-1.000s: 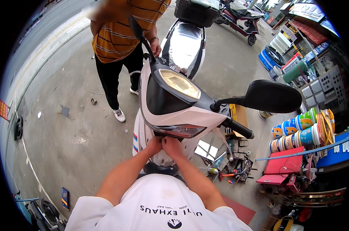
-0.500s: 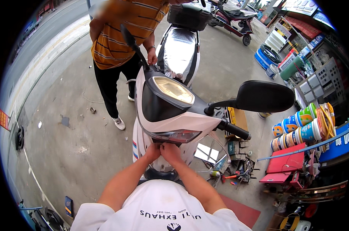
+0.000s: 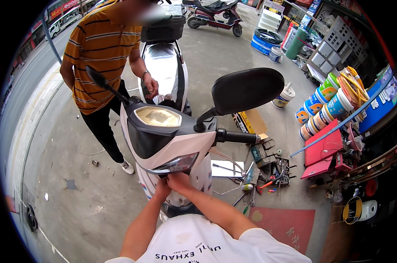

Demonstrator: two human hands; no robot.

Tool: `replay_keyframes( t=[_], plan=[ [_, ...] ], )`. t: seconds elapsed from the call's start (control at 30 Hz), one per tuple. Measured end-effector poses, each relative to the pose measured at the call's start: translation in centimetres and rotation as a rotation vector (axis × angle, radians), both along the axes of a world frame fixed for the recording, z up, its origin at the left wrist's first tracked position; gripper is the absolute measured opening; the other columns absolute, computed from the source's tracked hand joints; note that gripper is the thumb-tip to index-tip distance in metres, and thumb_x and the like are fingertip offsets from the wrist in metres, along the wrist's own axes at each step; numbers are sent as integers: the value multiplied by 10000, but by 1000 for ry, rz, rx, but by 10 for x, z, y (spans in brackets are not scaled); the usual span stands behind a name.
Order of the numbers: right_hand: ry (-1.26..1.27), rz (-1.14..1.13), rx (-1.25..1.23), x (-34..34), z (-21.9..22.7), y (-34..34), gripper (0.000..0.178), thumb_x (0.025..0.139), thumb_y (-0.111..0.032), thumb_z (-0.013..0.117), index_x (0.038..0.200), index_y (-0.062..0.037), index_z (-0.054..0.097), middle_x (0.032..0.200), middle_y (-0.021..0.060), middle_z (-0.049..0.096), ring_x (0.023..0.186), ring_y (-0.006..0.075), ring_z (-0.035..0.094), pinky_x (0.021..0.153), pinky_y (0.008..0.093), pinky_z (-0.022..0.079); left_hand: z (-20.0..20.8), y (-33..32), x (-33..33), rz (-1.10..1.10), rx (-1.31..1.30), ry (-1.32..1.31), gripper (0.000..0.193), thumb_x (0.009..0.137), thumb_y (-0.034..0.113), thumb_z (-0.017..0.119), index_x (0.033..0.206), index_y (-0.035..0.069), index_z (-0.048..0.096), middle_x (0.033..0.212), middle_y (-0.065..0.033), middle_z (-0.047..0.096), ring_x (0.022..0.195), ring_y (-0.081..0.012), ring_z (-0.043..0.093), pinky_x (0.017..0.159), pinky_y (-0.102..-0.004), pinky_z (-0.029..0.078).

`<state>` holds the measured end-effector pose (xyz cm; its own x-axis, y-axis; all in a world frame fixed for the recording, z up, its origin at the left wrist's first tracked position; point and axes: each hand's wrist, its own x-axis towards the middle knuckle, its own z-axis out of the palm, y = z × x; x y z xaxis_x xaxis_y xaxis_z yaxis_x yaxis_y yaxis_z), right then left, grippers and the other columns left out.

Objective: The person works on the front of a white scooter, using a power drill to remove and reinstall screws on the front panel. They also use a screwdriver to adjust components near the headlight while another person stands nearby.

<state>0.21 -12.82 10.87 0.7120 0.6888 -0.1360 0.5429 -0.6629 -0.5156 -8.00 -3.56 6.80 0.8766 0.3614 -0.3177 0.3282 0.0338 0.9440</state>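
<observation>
A white and black scooter (image 3: 192,147) stands with its front toward me. My left hand (image 3: 162,189) and my right hand (image 3: 179,181) are close together at its nose, just below the clear lower lamp (image 3: 176,163). Both hands look closed, with fingers curled in under the lamp's edge. Their fingertips, and whatever they grip, are hidden by the hands and the body panel. Above them sit a yellowish lens (image 3: 158,116) and a black mirror (image 3: 246,91) on its stalk. A black handlebar grip (image 3: 238,136) sticks out to the right.
A person in a striped orange shirt (image 3: 100,57) stands left of the scooter, one hand near its silver seat (image 3: 161,65). Right of the scooter lie scattered tools (image 3: 279,171), a cardboard box (image 3: 253,120) and a red mat (image 3: 284,228). Stacked paint buckets (image 3: 323,109) stand farther right.
The view has turned, so the scooter and the co-worker appear farther left. My hands stay together under the lamp. The co-worker's hand now hangs over the front of the seat.
</observation>
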Motion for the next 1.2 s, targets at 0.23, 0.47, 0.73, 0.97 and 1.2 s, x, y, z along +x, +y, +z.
replay_keyframes(
  t=[0.23, 0.47, 0.73, 0.97, 1.2],
  plan=[
    [9, 4, -16, -2, -3, 2, 242, 833, -258, 579, 912, -47, 667, 916, 179, 693, 872, 370, 675, 725, 489, 542, 8, 0, 0, 10, 17, 30, 257, 875, 125, 631, 1067, -38, 682, 990, -126, 717, 913, -159, 627, 824, -335, 494],
    [-25, 58, -34, -1, -15, 4, 257, 845, -254, 569, 969, -52, 669, 926, 174, 694, 887, 359, 673, 740, 483, 540, -21, 6, 0, 4, 112, 63, 225, 856, 116, 625, 1017, -27, 691, 963, -165, 720, 890, -192, 656, 807, -353, 496],
    [-20, 39, -10, 2, -17, 3, 250, 842, -249, 562, 963, -61, 674, 913, 170, 696, 871, 354, 675, 735, 481, 541, -8, 5, 4, -65, 227, 88, 221, 854, 130, 625, 1005, -17, 691, 978, -191, 716, 942, -274, 681, 814, -379, 501],
    [-31, 19, -4, -1, -10, 5, 233, 825, -253, 569, 867, -58, 689, 896, 173, 695, 847, 358, 677, 708, 495, 540, -17, 8, 3, -33, 175, 101, 281, 861, 164, 647, 1065, -27, 674, 1000, -164, 712, 939, -206, 644, 805, -362, 502],
    [-58, -17, 16, -2, -13, 4, 237, 834, -254, 572, 865, -46, 681, 864, 168, 695, 821, 365, 680, 689, 499, 543, 5, 6, 2, -87, 168, 88, 292, 881, 158, 608, 1087, -39, 669, 1026, -188, 714, 953, -206, 663, 829, -359, 500]
  ],
)
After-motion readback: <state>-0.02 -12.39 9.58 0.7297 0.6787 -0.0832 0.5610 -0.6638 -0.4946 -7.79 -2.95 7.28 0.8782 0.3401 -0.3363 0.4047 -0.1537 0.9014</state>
